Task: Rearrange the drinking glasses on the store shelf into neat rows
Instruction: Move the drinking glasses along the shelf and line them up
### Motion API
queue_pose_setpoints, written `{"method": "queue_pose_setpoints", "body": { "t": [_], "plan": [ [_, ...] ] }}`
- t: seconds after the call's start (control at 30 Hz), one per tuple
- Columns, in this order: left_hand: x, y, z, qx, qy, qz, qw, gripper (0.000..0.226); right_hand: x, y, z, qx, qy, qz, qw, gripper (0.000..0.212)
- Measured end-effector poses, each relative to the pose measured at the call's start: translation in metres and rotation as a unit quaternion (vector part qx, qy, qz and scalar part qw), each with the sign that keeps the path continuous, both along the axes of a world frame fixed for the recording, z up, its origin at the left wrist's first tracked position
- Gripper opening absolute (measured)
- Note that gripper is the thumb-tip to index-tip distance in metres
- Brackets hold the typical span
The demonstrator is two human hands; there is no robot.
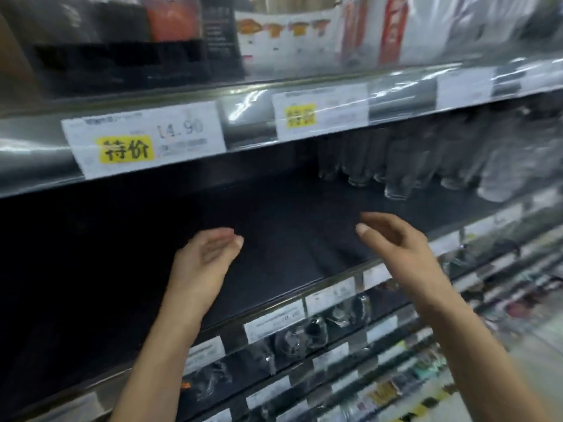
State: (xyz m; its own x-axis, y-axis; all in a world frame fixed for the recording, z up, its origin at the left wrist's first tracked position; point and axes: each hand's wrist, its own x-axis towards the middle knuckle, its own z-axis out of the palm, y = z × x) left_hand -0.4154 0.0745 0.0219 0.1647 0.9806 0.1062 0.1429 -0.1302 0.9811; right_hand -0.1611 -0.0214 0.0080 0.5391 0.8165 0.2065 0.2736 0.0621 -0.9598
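Fingers [225, 239] of left hand [207, 254] and right hand [393, 239] loosely curved, gripping nothing, over dark shelf [289, 214]; drinking glasses [396, 169] clustered rear right.

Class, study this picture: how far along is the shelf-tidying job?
Done: the drinking glasses stand grouped at the right of the shelf, though blur hides whether rows are neat. In hand: nothing; left hand and right hand hover open. Left: probably checking and straightening rows.
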Motion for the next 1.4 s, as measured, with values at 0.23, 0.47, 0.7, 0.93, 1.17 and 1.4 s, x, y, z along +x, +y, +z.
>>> {"method": "queue_pose_setpoints", "body": {
  "t": [0.23, 0.47, 0.7, 0.93, 1.17, 1.4],
  "plan": [
    [0.087, -0.047, -0.002, -0.016, -0.067, -0.113, 0.991, 0.03, 0.054, -0.069, -0.003, -0.01, 0.008, -0.08, 0.997, 0.028],
    [0.192, -0.056, -0.002, -0.009, -0.065, -0.136, 0.989, 0.029, 0.142, -0.083, 0.005, -0.016, -0.003, -0.098, 0.995, 0.032],
    [0.308, -0.043, -0.011, 0.004, -0.075, -0.079, 0.994, 0.033, 0.255, -0.056, 0.006, -0.026, -0.019, -0.056, 0.998, 0.031],
    [0.395, -0.008, -0.019, -0.002, -0.065, 0.015, 0.998, 0.06, 0.315, 0.002, 0.004, -0.05, 0.023, -0.003, 0.998, 0.058],
    [0.43, 0.028, -0.018, 0.029, -0.053, 0.054, 0.997, 0.077, 0.316, 0.073, -0.006, -0.058, 0.02, 0.039, 0.997, 0.063],
    [0.441, 0.062, -0.037, 0.034, 0.008, 0.026, 0.999, 0.076, 0.317, 0.113, -0.024, -0.014, 0.03, 0.019, 0.999, 0.065]
  ]
}}
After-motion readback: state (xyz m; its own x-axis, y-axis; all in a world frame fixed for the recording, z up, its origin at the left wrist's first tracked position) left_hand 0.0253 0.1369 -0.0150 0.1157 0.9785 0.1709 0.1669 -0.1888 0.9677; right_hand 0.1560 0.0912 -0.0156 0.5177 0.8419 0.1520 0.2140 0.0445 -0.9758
